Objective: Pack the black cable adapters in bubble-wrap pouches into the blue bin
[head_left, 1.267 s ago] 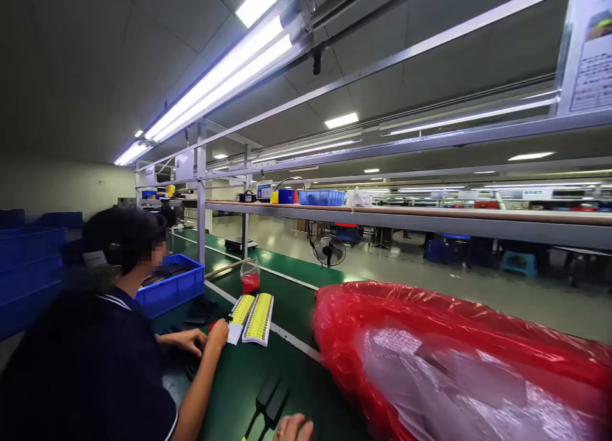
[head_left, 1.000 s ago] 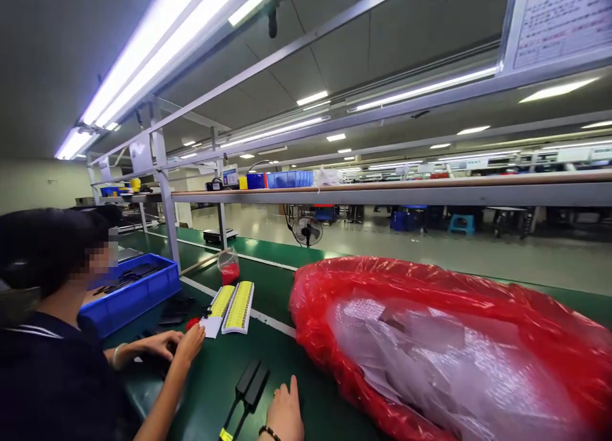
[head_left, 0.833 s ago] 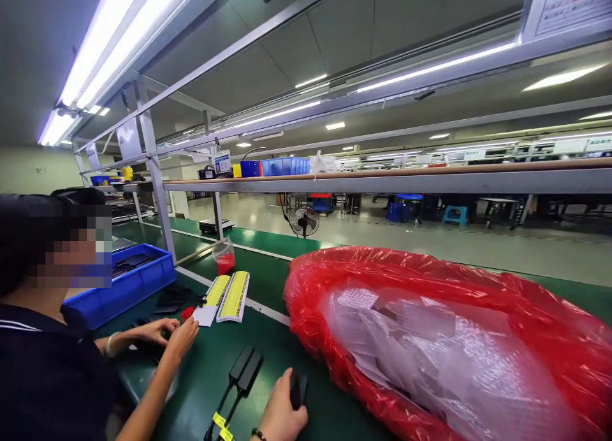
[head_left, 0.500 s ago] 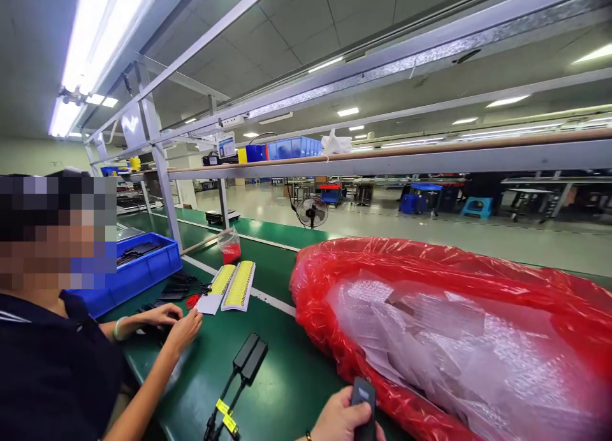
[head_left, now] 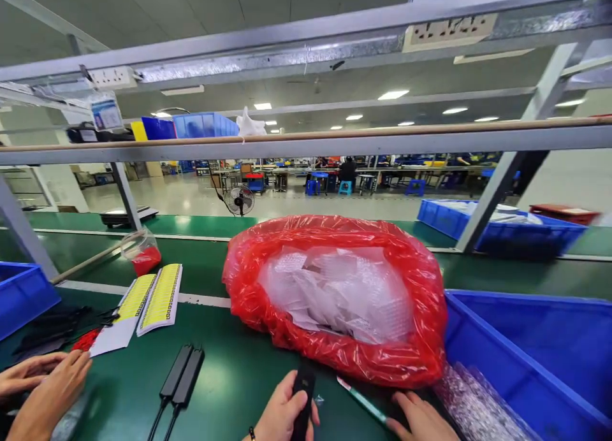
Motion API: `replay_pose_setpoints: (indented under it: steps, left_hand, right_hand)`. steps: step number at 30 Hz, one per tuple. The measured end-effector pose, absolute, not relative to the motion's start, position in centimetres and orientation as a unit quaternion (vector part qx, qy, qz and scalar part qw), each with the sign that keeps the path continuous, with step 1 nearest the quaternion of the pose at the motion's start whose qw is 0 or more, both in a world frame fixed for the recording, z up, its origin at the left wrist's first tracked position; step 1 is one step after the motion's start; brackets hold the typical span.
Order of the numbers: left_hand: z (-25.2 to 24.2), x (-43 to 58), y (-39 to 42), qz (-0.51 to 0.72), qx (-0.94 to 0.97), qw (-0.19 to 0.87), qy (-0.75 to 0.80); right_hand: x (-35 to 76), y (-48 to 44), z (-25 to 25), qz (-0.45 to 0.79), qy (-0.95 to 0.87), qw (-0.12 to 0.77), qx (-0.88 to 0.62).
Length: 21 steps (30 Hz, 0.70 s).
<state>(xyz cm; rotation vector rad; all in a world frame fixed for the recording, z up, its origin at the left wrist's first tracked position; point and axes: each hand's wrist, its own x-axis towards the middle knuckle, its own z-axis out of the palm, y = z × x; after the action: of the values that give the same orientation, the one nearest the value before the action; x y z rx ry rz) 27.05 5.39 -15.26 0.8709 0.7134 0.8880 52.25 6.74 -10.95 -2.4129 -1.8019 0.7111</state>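
My left hand (head_left: 280, 410) is closed around a small black handheld device (head_left: 303, 399), held upright above the green bench; its exact kind is unclear. At the lower right, my right hand (head_left: 423, 420) rests low with thumb and fingers apart. A thin green-and-white pen-like stick (head_left: 362, 397) ends at its thumb. Just beyond both hands lies a red plastic bag (head_left: 268, 301), its mouth spread wide around white bubble-wrap pouches (head_left: 339, 294). Two black cabled boxes (head_left: 182, 377) lie side by side to the left of my left hand.
A co-worker's hands (head_left: 52, 383) work at the left edge, near yellow label sheets (head_left: 162, 294) and black cables. Blue bins stand at left (head_left: 23, 301) and right (head_left: 526, 364), with clear bubble wrap (head_left: 478, 403) beside the right one. A shelf rail (head_left: 306, 141) crosses overhead.
My view has swung to the right, bringing the right-hand blue bin, the pen-like stick and my right hand into sight. The black device stays in my left hand.
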Motion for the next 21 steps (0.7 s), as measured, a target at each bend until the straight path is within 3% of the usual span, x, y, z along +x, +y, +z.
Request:
replay_pose_setpoints:
  steps: [4, 14, 16, 21]
  left_hand:
    - [-13.6, 26.9, 4.8, 0.415, 0.370, 0.757, 0.344]
    - [-12.9, 26.5, 4.5, 0.423, 0.373, 0.739, 0.369]
    - [-13.0, 26.6, 4.5, 0.437, 0.359, 0.732, 0.380]
    - [-13.0, 26.8, 4.6, 0.462, 0.341, 0.707, 0.412]
  right_hand:
    - [50.8, 6.1, -11.1, 0.298, -0.602, -0.001, -0.741]
    - [47.1, 5.4, -7.7, 0.288, -0.620, -0.061, -0.727]
    - [46.9, 5.1, -5.9, 0.306, -0.648, -0.012, -0.698]
    - [44.2, 6.0, -4.5, 0.310, -0.677, 0.253, -0.617]
